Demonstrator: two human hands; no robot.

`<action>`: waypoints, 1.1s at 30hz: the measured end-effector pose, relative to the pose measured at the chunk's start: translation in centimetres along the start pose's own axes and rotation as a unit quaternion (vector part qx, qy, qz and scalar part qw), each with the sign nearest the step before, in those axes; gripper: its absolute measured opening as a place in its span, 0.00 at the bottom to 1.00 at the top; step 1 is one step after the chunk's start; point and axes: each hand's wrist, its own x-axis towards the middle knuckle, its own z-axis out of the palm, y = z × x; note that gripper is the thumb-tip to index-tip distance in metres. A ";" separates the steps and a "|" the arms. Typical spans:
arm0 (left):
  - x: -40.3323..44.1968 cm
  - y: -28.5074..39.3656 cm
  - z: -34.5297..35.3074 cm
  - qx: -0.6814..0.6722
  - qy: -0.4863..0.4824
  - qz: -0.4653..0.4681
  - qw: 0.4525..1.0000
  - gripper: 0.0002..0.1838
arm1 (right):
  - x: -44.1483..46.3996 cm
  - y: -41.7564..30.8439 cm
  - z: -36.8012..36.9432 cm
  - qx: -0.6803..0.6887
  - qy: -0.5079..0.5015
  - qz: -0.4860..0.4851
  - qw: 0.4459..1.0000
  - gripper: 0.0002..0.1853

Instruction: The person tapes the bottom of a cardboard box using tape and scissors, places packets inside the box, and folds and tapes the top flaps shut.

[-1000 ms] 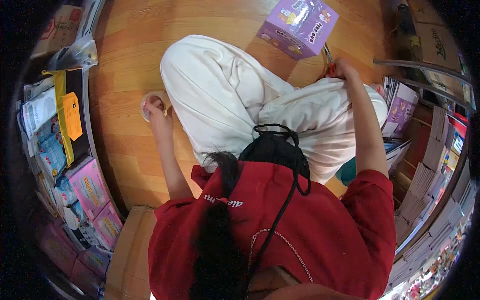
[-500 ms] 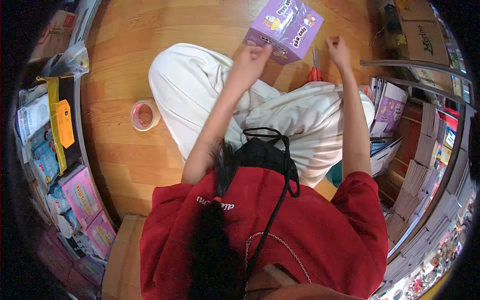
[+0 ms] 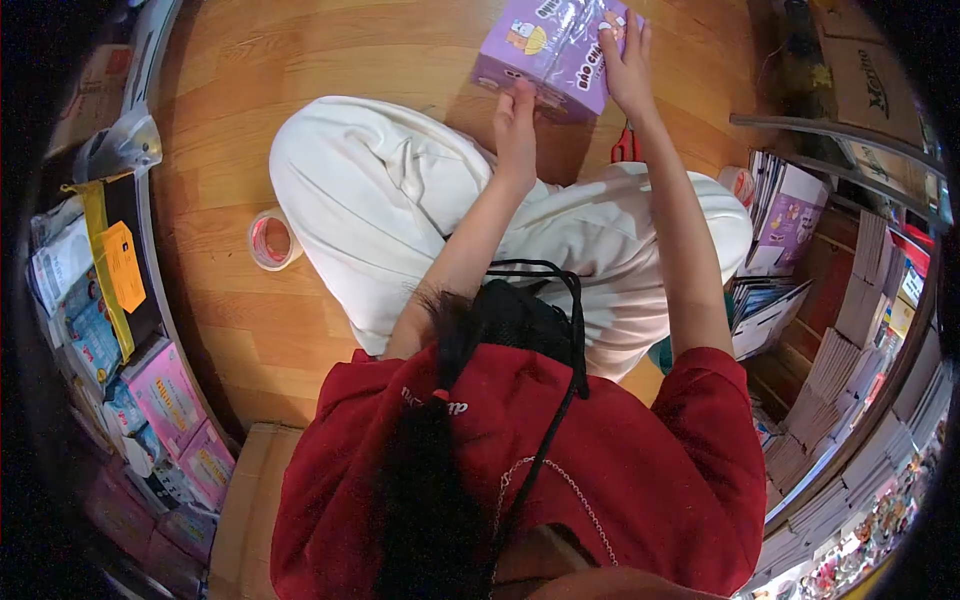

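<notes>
A purple cardboard box (image 3: 560, 50) printed with cartoon figures and lettering is at the top of the view, its top glossy with clear tape. My left hand (image 3: 516, 135) grips the box's near side, with fingers at its lower edge. On the box's right side rests my right hand (image 3: 628, 78), its thumb and fingers against the top and side. Red-handled scissors (image 3: 627, 147) lie on the floor below my right hand, their blades partly hidden. To the left of my knee, a roll of clear tape (image 3: 272, 240) sits on the floor.
White trousers (image 3: 370, 190) cover my crossed legs. Shelves of packaged goods (image 3: 160, 395) stand on the left. Stacked paper goods (image 3: 835, 365) and a metal shelf edge (image 3: 830, 127) are on the right. A brown carton (image 3: 252, 500) sits at lower left, and another tape roll (image 3: 737, 185) lies beside my right knee.
My right hand has moved left from the space beside the box onto its right side. The box has shifted slightly left, with my left hand still at its near side.
</notes>
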 end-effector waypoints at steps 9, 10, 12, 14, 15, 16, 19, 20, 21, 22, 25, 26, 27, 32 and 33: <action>0.2 -1.1 0.1 0.038 0.018 0.016 0.999 0.09 | 0.2 -0.8 -1.0 0.068 -0.093 0.063 0.991 0.34; 0.4 -1.5 -0.1 0.040 0.023 0.012 0.999 0.09 | 0.0 -0.9 -1.2 0.077 -0.094 0.071 0.990 0.34; 0.9 -1.5 0.0 0.041 0.032 0.008 0.999 0.10 | 0.2 -1.3 -1.2 0.097 -0.095 0.082 0.987 0.34; 0.8 -1.3 0.4 0.067 0.031 0.032 0.997 0.10 | 0.2 -0.7 -0.9 0.101 -0.089 0.070 0.988 0.34; 0.7 -1.2 0.5 0.080 0.031 0.044 0.995 0.10 | 0.2 -0.7 -0.8 0.103 -0.086 0.065 0.989 0.34; 0.8 -1.3 0.5 0.085 0.029 0.044 0.995 0.10 | 0.1 -0.7 -0.8 0.099 -0.086 0.065 0.989 0.34; 0.9 -1.7 0.4 0.079 0.027 0.048 0.995 0.10 | 0.1 -0.7 -0.9 0.093 -0.084 0.070 0.990 0.34; 0.9 -1.8 0.5 0.065 0.027 0.050 0.996 0.10 | 0.1 -0.8 -0.9 0.095 -0.082 0.073 0.989 0.34; 0.9 -1.9 0.6 0.050 0.027 0.053 0.997 0.10 | 0.0 -0.8 -0.9 0.098 -0.080 0.076 0.989 0.34; 1.0 -2.2 0.4 0.022 0.023 0.047 0.998 0.10 | -0.1 -0.8 -0.9 0.096 -0.083 0.074 0.989 0.34; 1.6 -2.7 0.2 -0.040 0.011 0.032 0.999 0.11 | 0.0 -0.6 -1.0 0.097 -0.089 0.074 0.989 0.34; 1.6 -2.8 0.2 -0.046 0.012 0.030 0.998 0.11 | 0.1 -0.5 -0.9 0.104 -0.094 0.079 0.987 0.35; 1.7 -2.9 0.1 -0.051 0.014 0.029 0.998 0.11 | 0.1 -0.4 -0.8 0.111 -0.098 0.082 0.985 0.35; 3.3 -4.5 -1.3 0.028 0.056 0.017 0.998 0.13 | -0.2 -0.3 0.0 0.104 -0.026 0.051 0.993 0.32; 3.4 -4.5 -1.5 0.069 0.058 0.020 0.996 0.14 | -0.4 -0.3 -0.2 0.122 -0.039 0.053 0.990 0.34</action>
